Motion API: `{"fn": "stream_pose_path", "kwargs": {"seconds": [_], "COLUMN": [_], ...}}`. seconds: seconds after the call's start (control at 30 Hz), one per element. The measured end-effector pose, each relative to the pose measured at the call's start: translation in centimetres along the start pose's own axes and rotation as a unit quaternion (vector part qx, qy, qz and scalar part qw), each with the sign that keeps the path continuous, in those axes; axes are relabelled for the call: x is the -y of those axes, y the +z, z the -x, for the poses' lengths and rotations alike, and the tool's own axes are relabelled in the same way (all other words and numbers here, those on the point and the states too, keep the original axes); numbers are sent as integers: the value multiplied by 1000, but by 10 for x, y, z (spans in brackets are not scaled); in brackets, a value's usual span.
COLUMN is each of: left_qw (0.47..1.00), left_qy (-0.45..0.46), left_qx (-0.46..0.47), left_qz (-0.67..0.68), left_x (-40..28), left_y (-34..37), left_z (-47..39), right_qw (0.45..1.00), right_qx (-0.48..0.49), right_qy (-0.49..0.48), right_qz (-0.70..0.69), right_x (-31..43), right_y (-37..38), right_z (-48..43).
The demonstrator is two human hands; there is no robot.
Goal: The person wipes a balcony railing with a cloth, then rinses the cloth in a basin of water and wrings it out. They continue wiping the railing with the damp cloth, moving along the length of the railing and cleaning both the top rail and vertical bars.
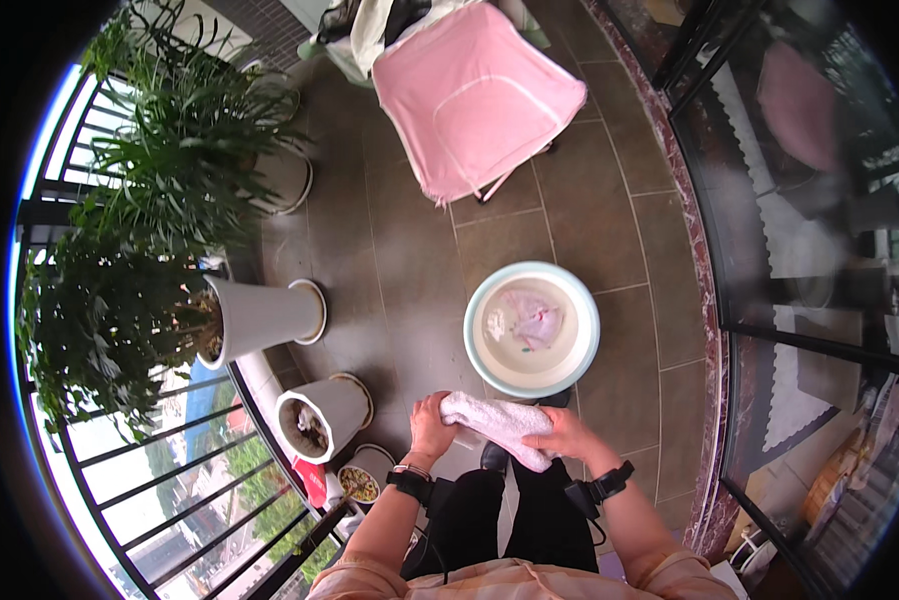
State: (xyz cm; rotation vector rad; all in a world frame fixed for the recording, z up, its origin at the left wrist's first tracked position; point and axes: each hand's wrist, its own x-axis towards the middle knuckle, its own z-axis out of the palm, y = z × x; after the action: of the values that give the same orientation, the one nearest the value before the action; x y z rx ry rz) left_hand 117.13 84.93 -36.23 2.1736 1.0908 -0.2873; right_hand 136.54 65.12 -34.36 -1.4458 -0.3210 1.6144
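Note:
A pale pink terry towel (494, 420) stretches between my two hands, bunched lengthwise in front of my knees. My left hand (430, 427) grips its left end, and my right hand (562, 435) clasps the right end. Just beyond the towel, a round basin (593, 330) with a pale blue rim stands on the floor. It appears to hold water, with pinkish shapes at its bottom; whether they are a cloth or a printed pattern, I cannot tell.
A pink fabric-covered chair or stool (479, 105) stands ahead. Along the left railing (171, 420) are tall white planters (269, 319), leafy plants (186, 150) and a small pot (361, 476). Glass doors (779, 225) with a reddish stone sill (701, 277) run along the right.

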Motion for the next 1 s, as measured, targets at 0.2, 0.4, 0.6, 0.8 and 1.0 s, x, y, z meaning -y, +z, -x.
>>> {"fn": "stream_pose_path", "kwargs": {"seconds": [0.2, 0.4, 0.6, 0.8, 1.0], "left_qw": [999, 791, 602, 654, 750], "left_qy": [-40, -218, -63, 2, 167], "left_qx": [-11, 186, 127, 38, -60], "left_qz": [-15, 541, 786, 756, 637], "left_x": [-43, -72, -93, -78, -112], "left_y": [7, -39, -88, -197, -327], "left_z": [-52, -115, -202, -336, -510], "right_qw": [988, 971, 946, 958, 912], "right_qx": [56, -62, -119, -256, -349], "right_qy": [-136, -131, -142, -63, 55], "right_qz": [-35, 191, 267, 115, -210], "right_x": [51, 85, 133, 132, 117], "right_y": [-20, -25, -12, -1, 21], "right_z": [3, -27, -80, -150, -218]}}
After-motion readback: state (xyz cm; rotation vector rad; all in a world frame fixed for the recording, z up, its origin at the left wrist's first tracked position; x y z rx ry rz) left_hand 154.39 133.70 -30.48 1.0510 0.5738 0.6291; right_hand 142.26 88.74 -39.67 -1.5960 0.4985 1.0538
